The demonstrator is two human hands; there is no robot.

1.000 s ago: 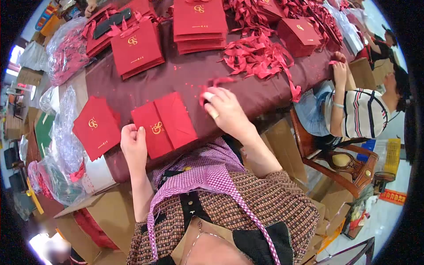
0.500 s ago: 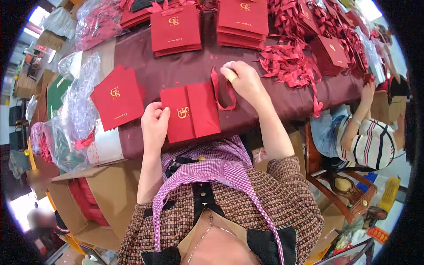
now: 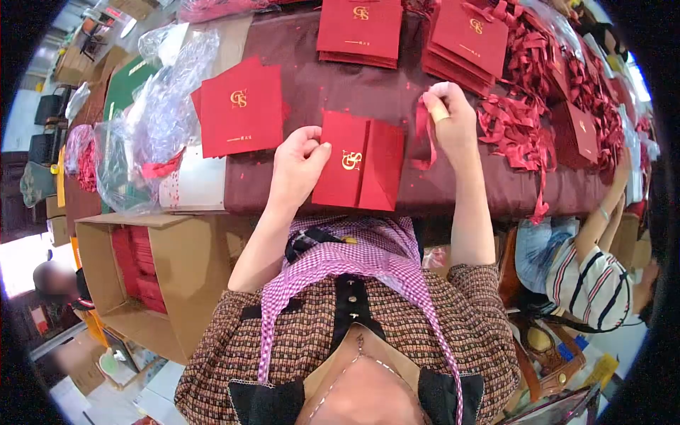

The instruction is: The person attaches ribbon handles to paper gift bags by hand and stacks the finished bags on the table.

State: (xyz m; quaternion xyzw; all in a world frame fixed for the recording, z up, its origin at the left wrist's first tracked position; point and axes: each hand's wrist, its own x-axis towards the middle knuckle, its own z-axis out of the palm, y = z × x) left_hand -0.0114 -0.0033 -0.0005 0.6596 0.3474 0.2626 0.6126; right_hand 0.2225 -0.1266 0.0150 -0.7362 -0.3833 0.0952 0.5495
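Note:
A red paper bag [image 3: 336, 185] with a gold logo lies on the dark red tablecloth, its right part folded or standing open along a crease. My left hand [image 3: 301, 163] is closed at the bag's left edge, thumb and fingers pinching it. To the right of the bag, my right hand [image 3: 453, 117] pinches a red ribbon [image 3: 423, 131] that hangs down in a loop towards the cloth. The hand has a yellowish wrap on one finger. Left of the bag lies a fanned pile of red bags [image 3: 241, 124] with the same logo.
Stacks of finished-looking red bags [image 3: 360, 35] stand at the back. A heap of loose red ribbons [image 3: 520, 134] lies at right. Clear plastic wrap [image 3: 173, 92] is at left, above a cardboard box [image 3: 188, 283] holding red items. A co-worker in a striped top [image 3: 591, 283] sits at right.
My view has swung left, so the table and its things appear further right. My right hand still holds the ribbon and my left hand stays at the bag's left edge.

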